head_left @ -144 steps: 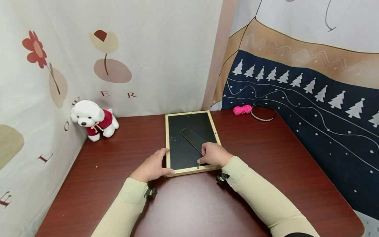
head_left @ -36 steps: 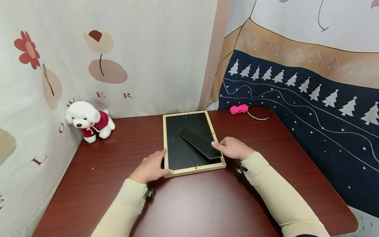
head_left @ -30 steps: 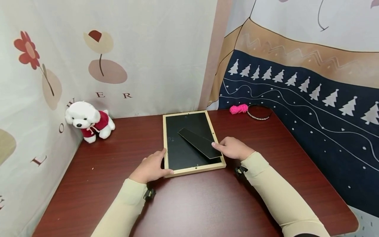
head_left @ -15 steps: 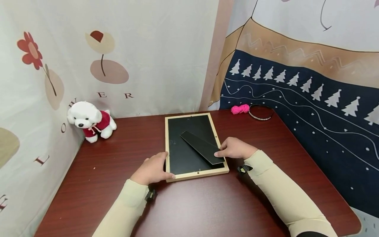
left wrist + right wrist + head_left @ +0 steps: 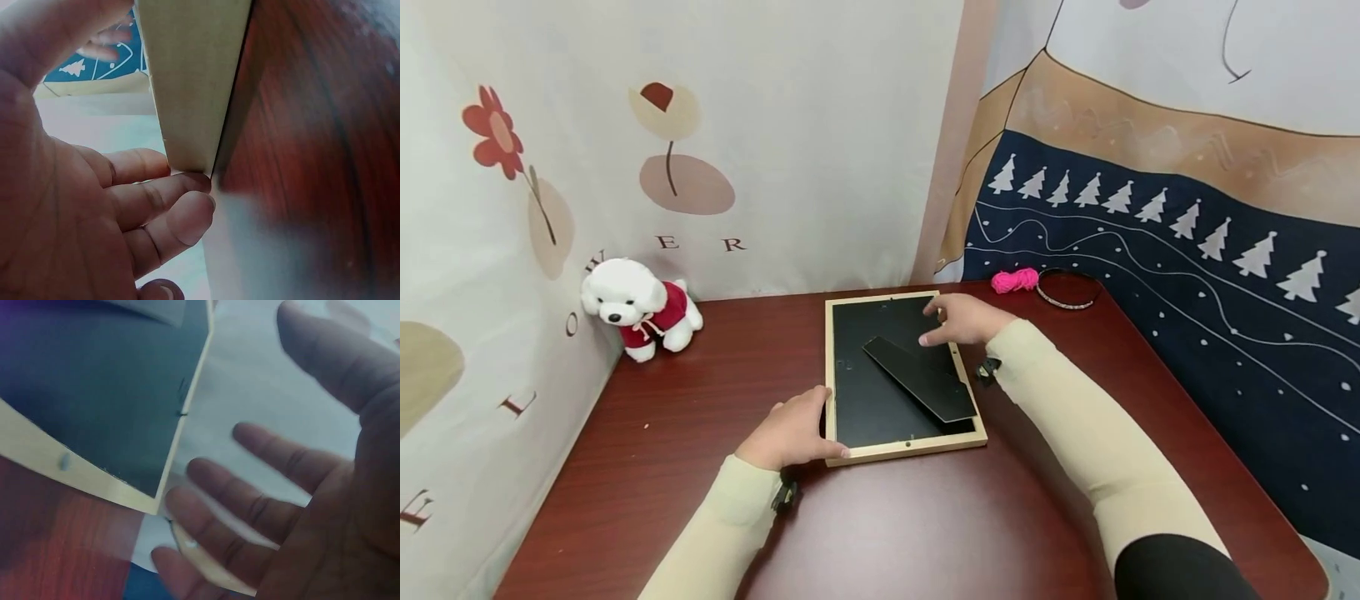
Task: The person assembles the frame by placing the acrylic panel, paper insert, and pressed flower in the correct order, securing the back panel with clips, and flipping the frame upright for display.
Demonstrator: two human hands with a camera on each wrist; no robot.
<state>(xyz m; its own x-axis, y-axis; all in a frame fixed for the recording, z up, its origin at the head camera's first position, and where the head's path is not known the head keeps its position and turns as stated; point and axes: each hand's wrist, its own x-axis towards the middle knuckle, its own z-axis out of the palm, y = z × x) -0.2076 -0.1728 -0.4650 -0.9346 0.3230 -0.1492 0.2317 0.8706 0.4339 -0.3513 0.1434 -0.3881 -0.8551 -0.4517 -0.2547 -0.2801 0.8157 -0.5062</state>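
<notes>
A wooden picture frame [image 5: 830,350] lies on the table with its black back up. The black easel stand [image 5: 921,379] on that back slants up at its lower right end. With my left hand [image 5: 793,433] I hold the near left corner, thumb along the near edge and fingers along the left side. In the left wrist view, fingertips [image 5: 190,215] touch the end of the pale wooden edge [image 5: 194,81]. My right hand [image 5: 962,321] hovers over the far right part of the frame, fingers spread and holding nothing; the right wrist view shows its fingers [image 5: 225,487] apart.
A white plush dog [image 5: 643,304] in a red top sits at the table's back left. Pink yarn [image 5: 1015,281] and a headband [image 5: 1066,302] lie at the back right. Printed curtains [image 5: 820,150] rise along the back and sides of the dark red table [image 5: 880,533].
Earlier the easel stand lay flatter; my right hand lifted it, then let go and moved up the frame's right side. The frame came slightly nearer. My left hand stayed at its corner.
</notes>
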